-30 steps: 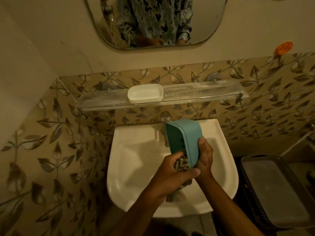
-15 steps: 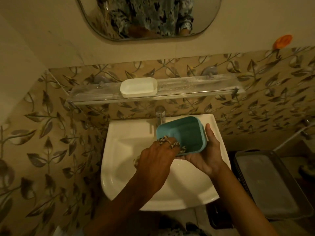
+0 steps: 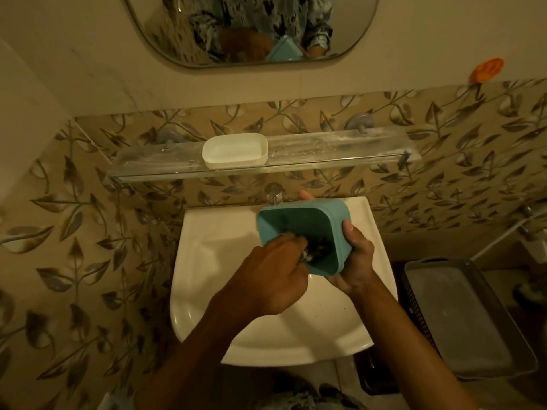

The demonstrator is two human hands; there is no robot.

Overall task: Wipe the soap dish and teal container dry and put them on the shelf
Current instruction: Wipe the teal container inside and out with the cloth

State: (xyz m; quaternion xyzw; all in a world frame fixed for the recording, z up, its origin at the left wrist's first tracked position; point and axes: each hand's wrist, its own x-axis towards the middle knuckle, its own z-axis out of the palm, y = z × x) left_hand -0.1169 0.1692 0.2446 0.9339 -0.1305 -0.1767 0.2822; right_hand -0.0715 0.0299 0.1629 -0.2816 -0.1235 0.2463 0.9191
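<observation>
Container point(image 3: 296, 223) gripped by right hand point(image 3: 355, 261) over sink point(image 3: 236, 232); left hand point(image 3: 266, 273) clutches cloth point(image 3: 316, 250) inside. Soap dish point(image 3: 235, 149) on shelf point(image 3: 340, 152).

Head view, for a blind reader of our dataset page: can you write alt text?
Over a white sink, the right hand holds a teal container tilted open toward the camera while the left hand wipes inside it with a patterned cloth. A white soap dish sits on the glass shelf above.

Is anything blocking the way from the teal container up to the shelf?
Nothing visible. The right hand holds the teal container over the sink; the shelf right of the soap dish is free, and the tap sits below it.
</observation>
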